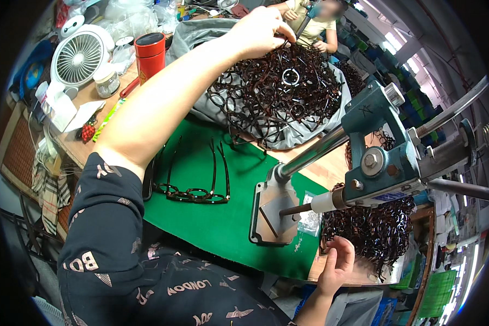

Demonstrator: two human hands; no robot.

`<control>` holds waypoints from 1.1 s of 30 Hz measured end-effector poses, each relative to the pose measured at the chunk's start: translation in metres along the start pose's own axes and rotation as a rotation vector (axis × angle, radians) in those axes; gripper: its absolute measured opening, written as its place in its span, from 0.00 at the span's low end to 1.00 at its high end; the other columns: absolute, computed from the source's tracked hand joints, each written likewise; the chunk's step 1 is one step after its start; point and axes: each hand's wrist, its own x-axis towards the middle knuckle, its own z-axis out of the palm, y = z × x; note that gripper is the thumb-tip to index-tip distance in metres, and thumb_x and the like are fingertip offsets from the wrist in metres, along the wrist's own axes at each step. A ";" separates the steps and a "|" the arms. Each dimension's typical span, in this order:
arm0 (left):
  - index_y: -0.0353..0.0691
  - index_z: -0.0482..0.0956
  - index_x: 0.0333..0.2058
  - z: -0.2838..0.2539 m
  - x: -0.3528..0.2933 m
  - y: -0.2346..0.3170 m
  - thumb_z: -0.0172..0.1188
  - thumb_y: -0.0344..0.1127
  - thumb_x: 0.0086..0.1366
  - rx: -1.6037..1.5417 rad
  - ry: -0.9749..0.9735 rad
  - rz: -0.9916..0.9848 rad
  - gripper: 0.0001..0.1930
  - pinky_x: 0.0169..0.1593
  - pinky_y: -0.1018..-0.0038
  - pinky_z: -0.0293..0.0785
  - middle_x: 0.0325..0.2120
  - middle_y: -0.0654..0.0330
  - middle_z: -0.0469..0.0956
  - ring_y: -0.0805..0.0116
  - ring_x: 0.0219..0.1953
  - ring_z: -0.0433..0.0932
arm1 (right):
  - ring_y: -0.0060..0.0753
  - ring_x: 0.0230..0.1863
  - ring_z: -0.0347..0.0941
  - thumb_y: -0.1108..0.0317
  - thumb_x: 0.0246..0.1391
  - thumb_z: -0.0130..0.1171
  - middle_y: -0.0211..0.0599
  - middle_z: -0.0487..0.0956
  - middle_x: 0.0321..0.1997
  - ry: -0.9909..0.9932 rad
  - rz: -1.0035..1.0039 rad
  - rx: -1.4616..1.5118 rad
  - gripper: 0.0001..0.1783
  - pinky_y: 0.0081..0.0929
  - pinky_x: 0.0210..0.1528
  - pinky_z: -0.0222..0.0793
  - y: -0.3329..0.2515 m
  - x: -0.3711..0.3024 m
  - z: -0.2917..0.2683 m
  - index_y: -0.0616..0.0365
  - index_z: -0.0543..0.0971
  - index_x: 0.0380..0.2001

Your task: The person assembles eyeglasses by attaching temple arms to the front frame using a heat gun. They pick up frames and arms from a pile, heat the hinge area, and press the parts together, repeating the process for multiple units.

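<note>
My left hand (259, 33) reaches across to the far side of a large heap of dark brown eyeglass frames (288, 89) lying on grey plastic sheeting. Its fingers are bent down and closed at the heap's edge; what they grip is hidden. My right hand (336, 266) is at the near edge of a second heap, dark glossy glasses parts (372, 231). The fingers curl toward the thumb around a small dark piece I cannot make out. Several dark eyeglass frames (198, 196) rest on the green mat (228, 239), their temples pointing away.
A blue-green bench press (375, 141) with a metal base plate (277, 214) stands between the heaps. Beside it lies a small clear bag (309, 214). A red tumbler (150, 57), white fan (80, 57) and jar (106, 81) are far left. Another person (312, 24) sits beyond the heap.
</note>
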 end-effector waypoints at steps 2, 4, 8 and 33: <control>0.45 0.80 0.35 0.000 0.002 -0.013 0.59 0.33 0.52 -0.224 0.066 0.088 0.10 0.39 0.75 0.69 0.32 0.62 0.75 0.68 0.35 0.73 | 0.25 0.39 0.70 0.80 0.54 0.48 0.37 0.72 0.44 -0.022 0.049 0.019 0.13 0.21 0.42 0.66 0.000 0.001 0.001 0.63 0.69 0.43; 0.36 0.71 0.36 -0.001 0.000 0.005 0.50 0.39 0.61 -1.040 0.063 -0.123 0.12 0.34 0.71 0.73 0.27 0.54 0.72 0.66 0.32 0.73 | 0.23 0.37 0.70 0.81 0.53 0.47 0.36 0.74 0.41 -0.063 0.132 0.045 0.11 0.20 0.40 0.66 -0.003 0.000 0.008 0.63 0.70 0.41; 0.37 0.63 0.52 -0.034 -0.021 0.017 0.51 0.33 0.61 -1.137 -0.163 -0.620 0.21 0.27 0.82 0.71 0.36 0.56 0.77 0.76 0.26 0.74 | 0.27 0.35 0.71 0.81 0.47 0.52 0.38 0.75 0.35 -0.353 -0.002 -0.025 0.09 0.21 0.41 0.65 -0.031 0.007 0.047 0.65 0.74 0.34; 0.33 0.62 0.53 -0.054 -0.195 0.214 0.64 0.37 0.51 -1.130 -0.404 -0.216 0.32 0.41 0.71 0.75 0.48 0.47 0.71 0.55 0.44 0.77 | 0.30 0.38 0.73 0.53 0.51 0.59 0.41 0.76 0.35 -0.413 0.202 0.422 0.29 0.24 0.42 0.68 -0.042 -0.007 0.079 0.71 0.69 0.43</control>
